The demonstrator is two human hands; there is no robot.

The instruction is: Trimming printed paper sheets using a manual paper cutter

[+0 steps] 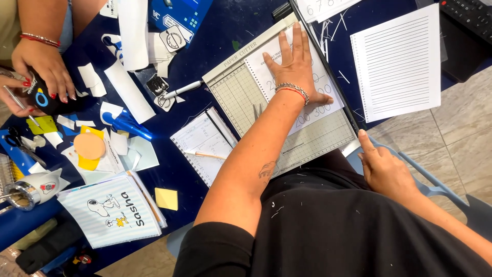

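My left hand (pixel 293 64) lies flat, fingers spread, pressing a white printed sheet (pixel 322 105) onto the gridded bed of a paper cutter (pixel 237 95). A beaded bracelet and a red cord circle that wrist. My right hand (pixel 382 166) is at the cutter's near right corner, with its fingers curled at the lower end of the black cutting arm (pixel 328 66); whether it grips the handle is hidden. The cutter sits slanted on a dark blue table (pixel 220 31).
Another person's hands (pixel 43 66) at far left hold a black object. A lined spiral sheet (pixel 400 61) lies right of the cutter. Notebooks (pixel 202 146), a pencil (pixel 205 154), a white pen (pixel 183 90), paper scraps, a yellow sticky pad (pixel 166 199), scissors (pixel 18 141) and a tape roll (pixel 23 195) crowd the left side.
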